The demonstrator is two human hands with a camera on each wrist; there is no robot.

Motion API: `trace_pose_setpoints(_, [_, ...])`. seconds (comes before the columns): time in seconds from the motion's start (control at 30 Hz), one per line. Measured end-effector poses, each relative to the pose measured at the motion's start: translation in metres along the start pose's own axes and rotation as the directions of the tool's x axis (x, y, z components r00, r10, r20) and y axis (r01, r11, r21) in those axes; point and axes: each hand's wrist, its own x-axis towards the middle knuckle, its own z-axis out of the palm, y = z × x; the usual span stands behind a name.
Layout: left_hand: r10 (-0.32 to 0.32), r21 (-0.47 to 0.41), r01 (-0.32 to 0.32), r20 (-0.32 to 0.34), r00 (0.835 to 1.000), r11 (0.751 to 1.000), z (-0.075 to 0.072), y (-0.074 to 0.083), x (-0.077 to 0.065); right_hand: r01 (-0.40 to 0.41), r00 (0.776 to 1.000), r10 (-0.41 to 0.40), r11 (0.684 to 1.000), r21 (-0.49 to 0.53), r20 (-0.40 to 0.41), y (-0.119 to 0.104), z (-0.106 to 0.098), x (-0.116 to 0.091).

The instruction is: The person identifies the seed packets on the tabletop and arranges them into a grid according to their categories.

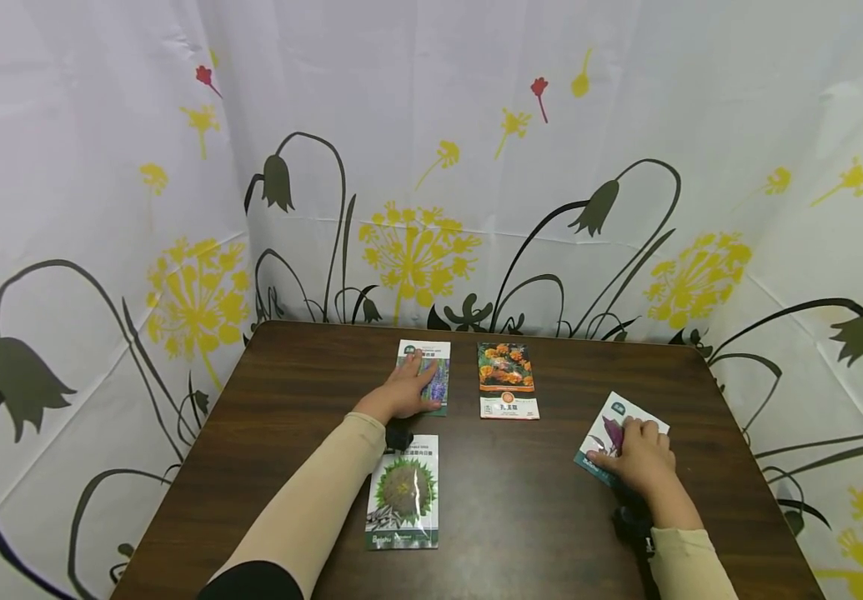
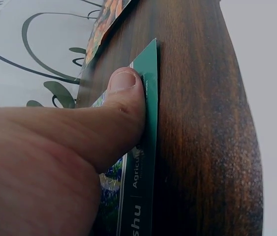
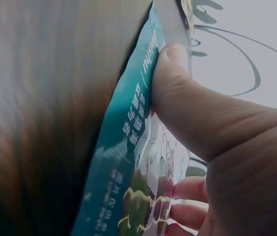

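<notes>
My left hand (image 1: 403, 393) rests over a seed packet with purple flower spikes (image 1: 439, 385) at the back of the table. Its fingers point toward the far edge, and in the left wrist view the thumb (image 2: 126, 91) presses on the packet's green bottom strip (image 2: 150, 123). On the right, my right hand (image 1: 644, 458) grips a slanted white and teal seed packet with a purple picture (image 1: 613, 433). The right wrist view shows the thumb (image 3: 172, 73) on its teal strip (image 3: 121, 130), the other fingers (image 3: 187, 206) bent against the printed face, and the packet's surface rippled.
An orange-flower seed packet (image 1: 507, 382) lies between the hands near the back edge. Closer in, a sunflower seed packet (image 1: 403, 500) lies beside the left forearm. The brown wooden table (image 1: 521, 500) ends at a flower-printed white curtain (image 1: 416, 100).
</notes>
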Motion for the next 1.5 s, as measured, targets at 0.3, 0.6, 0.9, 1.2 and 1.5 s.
trace_pose_setpoints(0.3, [0.011,-0.003,-0.011,-0.008,1.000,1.000,0.002,-0.003,0.006,-0.012,1.000,0.011,0.999,0.045,0.030,-0.012,0.007,-0.008])
trace_pose_setpoints(0.6, [0.002,0.025,-0.002,0.000,1.000,1.000,-0.004,0.004,-0.003,0.028,0.999,-0.028,1.000,0.012,0.044,-0.018,0.013,-0.012])
trace_pose_setpoints(0.9, [0.006,0.020,-0.006,-0.009,1.000,1.000,-0.003,0.003,-0.002,0.056,0.998,-0.056,0.998,-0.001,0.033,-0.030,0.019,-0.018])
trace_pose_setpoints(1.2, [0.006,0.010,-0.006,-0.010,1.000,1.000,0.000,0.002,-0.002,0.082,0.996,-0.081,0.996,-0.019,0.043,-0.043,0.031,-0.030])
trace_pose_setpoints(1.5, [0.004,0.013,-0.004,-0.016,1.000,1.000,-0.001,0.002,-0.003,0.115,0.992,-0.113,0.993,-0.036,0.055,-0.055,0.040,-0.041])
